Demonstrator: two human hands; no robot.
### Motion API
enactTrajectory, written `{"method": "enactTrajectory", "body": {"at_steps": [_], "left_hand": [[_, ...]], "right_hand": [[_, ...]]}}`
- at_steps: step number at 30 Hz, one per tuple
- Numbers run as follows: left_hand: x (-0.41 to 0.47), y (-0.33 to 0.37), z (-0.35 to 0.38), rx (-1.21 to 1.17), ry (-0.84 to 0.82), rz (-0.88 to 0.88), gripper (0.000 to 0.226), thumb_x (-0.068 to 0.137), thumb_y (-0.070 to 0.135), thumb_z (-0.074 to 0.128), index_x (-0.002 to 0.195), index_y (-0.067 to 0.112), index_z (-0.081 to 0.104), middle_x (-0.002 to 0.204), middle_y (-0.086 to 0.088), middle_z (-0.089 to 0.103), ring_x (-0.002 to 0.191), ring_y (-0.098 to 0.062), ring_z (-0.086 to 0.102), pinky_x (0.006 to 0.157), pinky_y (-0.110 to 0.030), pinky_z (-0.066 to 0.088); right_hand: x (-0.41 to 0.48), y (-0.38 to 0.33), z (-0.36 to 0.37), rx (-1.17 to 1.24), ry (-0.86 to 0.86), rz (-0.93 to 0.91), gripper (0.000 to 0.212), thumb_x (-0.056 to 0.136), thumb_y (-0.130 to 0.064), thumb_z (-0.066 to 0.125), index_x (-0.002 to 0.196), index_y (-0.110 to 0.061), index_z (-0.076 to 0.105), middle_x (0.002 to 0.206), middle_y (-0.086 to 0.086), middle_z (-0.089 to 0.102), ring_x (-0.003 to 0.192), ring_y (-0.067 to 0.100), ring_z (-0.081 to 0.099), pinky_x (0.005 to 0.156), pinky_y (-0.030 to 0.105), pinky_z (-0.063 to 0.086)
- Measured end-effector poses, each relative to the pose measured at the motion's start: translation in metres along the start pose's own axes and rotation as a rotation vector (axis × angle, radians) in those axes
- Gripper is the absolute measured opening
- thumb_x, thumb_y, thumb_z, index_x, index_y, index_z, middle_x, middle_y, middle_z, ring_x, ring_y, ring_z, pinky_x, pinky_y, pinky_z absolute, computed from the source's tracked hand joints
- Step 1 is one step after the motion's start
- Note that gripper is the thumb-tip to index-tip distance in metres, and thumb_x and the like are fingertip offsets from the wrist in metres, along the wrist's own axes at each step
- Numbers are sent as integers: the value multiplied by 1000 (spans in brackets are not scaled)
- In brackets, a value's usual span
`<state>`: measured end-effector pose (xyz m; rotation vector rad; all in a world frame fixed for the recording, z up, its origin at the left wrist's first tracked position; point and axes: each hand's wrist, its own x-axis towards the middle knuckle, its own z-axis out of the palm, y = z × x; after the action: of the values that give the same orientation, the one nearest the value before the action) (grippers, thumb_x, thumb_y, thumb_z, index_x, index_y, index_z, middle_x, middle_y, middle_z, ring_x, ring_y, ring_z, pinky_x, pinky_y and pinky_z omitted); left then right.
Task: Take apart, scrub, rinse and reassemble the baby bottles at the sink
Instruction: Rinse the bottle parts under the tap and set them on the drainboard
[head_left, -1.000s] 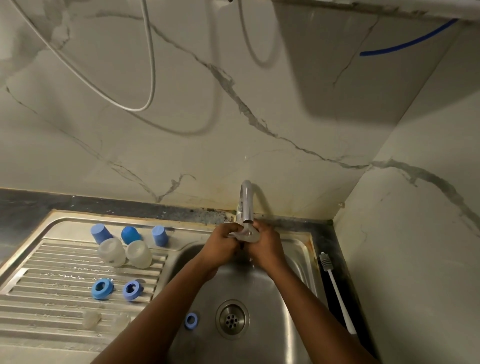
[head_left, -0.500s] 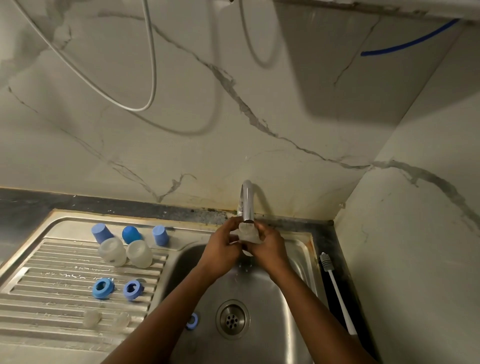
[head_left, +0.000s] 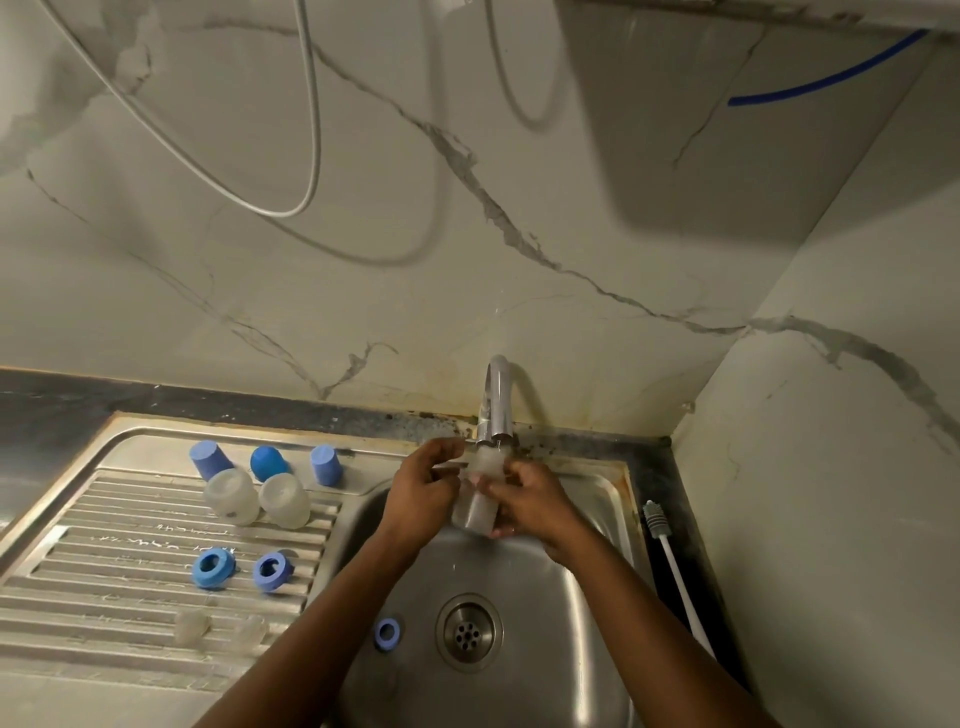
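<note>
Both left hand (head_left: 420, 496) and right hand (head_left: 532, 501) grip bottle (head_left: 475, 512) beneath tap (head_left: 498, 405)

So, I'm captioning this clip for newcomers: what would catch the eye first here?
The left hand and right hand hold a clear bottle under the tap, over the sink basin. On the ribbed drainboard sit blue caps, two more bottles and two blue rings; a third ring lies in the basin by the drain.
</note>
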<state>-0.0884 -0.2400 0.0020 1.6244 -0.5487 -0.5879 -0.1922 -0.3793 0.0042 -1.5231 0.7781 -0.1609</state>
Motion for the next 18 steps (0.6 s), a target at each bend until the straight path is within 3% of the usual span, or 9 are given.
{"method": "enactTrajectory", "body": {"at_steps": [3,8,13,18], "left_hand": [[-1,-4,-1,45,20,0,38,99,1,59,115,33,70,108,17,77,98,-7,74,76,-22,60],[-4,-5,-1,49,27,-8,28,102,5,60,109,29,74,102,13,78,94,-7,75,75,-22,59],[-7,-3,1,46,11,-29,24,104,8,59,108,26,75,102,7,79,96,-9,74,82,-30,59],[-13,0,5,43,-23,-28,18,108,18,59,116,21,74,108,0,77,104,-18,73,94,-45,61]], "right_hand": [[-4,-1,-1,-11,25,16,45,88,-36,87,126,-20,70,116,4,76,103,26,76,79,52,67],[-4,1,-1,-52,19,13,48,83,-33,92,125,-18,72,115,4,77,103,25,76,79,53,67],[-2,3,-6,6,12,10,53,80,-37,93,126,-19,73,114,5,79,102,27,77,84,55,65],[-1,-5,-3,206,32,135,48,95,-49,76,127,-14,68,110,15,78,93,32,80,75,49,67]]}}
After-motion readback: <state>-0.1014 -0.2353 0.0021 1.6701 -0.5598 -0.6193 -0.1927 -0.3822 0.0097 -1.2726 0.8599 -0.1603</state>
